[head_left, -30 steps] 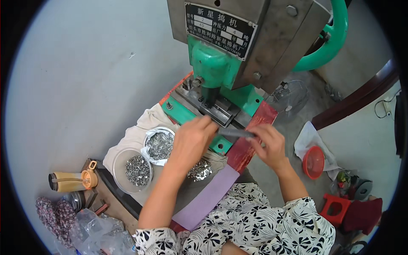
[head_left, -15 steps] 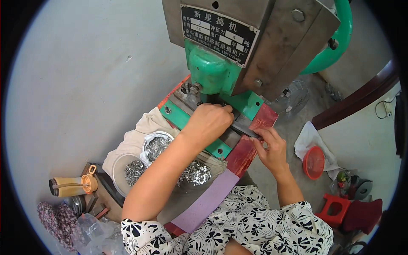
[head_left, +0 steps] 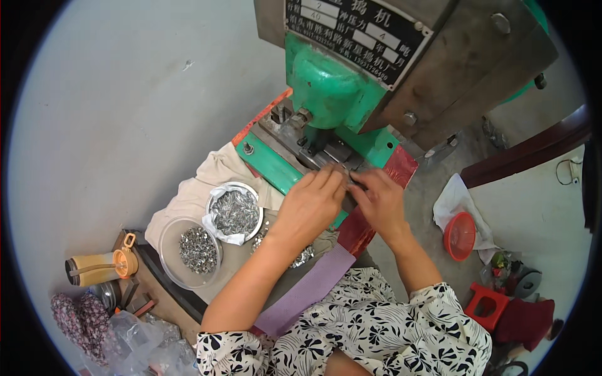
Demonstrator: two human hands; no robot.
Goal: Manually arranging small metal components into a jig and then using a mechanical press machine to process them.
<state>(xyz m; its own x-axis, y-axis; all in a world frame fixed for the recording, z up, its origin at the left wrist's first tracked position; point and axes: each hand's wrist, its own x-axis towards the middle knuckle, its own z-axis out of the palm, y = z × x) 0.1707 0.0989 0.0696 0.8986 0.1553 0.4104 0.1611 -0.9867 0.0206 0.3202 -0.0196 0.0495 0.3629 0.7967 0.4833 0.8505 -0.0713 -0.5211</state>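
Note:
A green and grey punch press [head_left: 332, 81] stands in front of me. Below its ram, a dark steel die [head_left: 335, 152] is bolted on the bed. My left hand [head_left: 313, 203] is at the near edge of the die with its fingers bent and pressed together. Beside it, almost touching, my right hand [head_left: 381, 203] pinches with thumb and forefinger. Whatever lies between the fingertips is too small and blurred to name. Left of my left forearm are a metal bowl [head_left: 256, 230] of thin shiny metal pieces and a clear plastic tub [head_left: 164, 257] of small metal bits.
More metal bits [head_left: 304, 257] lie partly behind my left forearm. A beige cloth [head_left: 213, 172] lies under the containers. A yellow bottle [head_left: 94, 269] and plastic bags [head_left: 135, 341] are at far left. On the right are a red basin [head_left: 459, 237] and a red stool [head_left: 486, 305].
My left hand has drawn back from beneath the ram toward me, uncovering the die. My right hand has moved left, close to it. The view has shifted slightly, and the metal bowl shows fully.

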